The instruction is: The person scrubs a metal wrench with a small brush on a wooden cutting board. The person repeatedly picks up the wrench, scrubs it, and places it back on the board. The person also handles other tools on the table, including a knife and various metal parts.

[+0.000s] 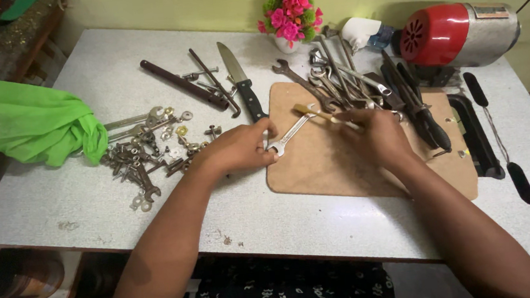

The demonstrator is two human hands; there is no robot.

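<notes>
My left hand pinches the lower end of a small silver open-ended wrench that lies slanted on a brown board. My right hand rests on the board and grips a thin tool with a pale wooden handle, whose tip is hidden in the fingers. The two hands are a short way apart over the board's left half.
A heap of wrenches and pliers lies at the board's far edge. Nuts, bolts and small spanners are scattered left. A kitchen knife, dark rod, green cloth, flower vase, red blower stand about.
</notes>
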